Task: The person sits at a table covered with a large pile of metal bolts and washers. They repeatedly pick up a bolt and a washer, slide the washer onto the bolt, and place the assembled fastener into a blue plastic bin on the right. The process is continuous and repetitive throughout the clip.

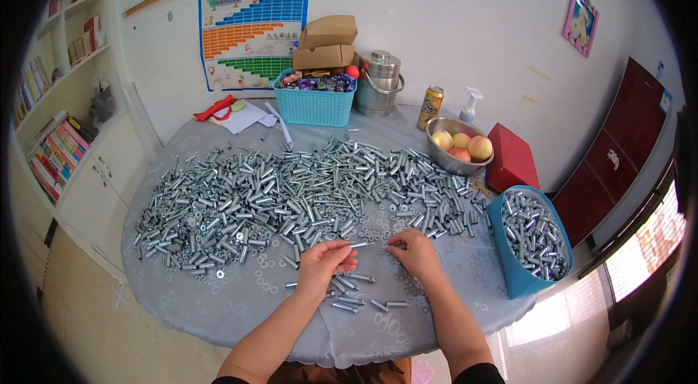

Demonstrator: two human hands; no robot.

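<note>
The left hand [323, 262] pinches one silver bolt [358, 244] between narrowed fingers [347, 247], its long axis lying almost level, left to right across the worktop [240, 304], with its free end pointing toward the right hand [416, 252]. That hand rests palm down just beside the bolt's tip, fingers [392, 244] curled close on something small; whether it is a washer or a nut is too tiny to tell. The gap between the bolt's free end and the right fingertips is slight, and the two hands sit level with one another, so the bolt lies directly to the left of the right fingers and the right hand is the nearer one to its open end.

Just below the left hand lies a small cluster of bolts [349, 295], set apart from the big heap of bolts and sleeves [291, 195] that spreads across the grey patterned cloth beyond both hands. Loose washers [265, 260] dot the cloth near the heap's near edge. At the right rim of the worktop a blue bin [518, 279] is filled with more such parts. Farther back stand a teal basket [313, 109], a steel canister [379, 85], a drink can [430, 108] and a metal bowl of peaches [459, 148]
</note>
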